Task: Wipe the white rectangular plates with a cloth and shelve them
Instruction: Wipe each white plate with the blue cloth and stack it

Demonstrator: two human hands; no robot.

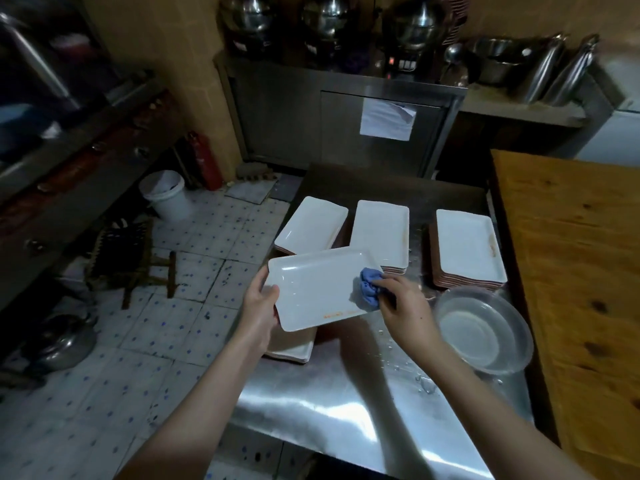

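My left hand grips the left edge of a white rectangular plate, held tilted above the steel table. My right hand presses a bunched blue cloth against the plate's right side. An orange smear shows along the plate's near rim. Three stacks of white plates stand further back: a left stack, a middle stack and a right stack. Another plate stack lies under the held plate, mostly hidden.
A clear bowl of water sits at the right of the table, with water drops around it. A wooden counter borders the right side. On the tiled floor at left are a white bucket, a stool and a kettle.
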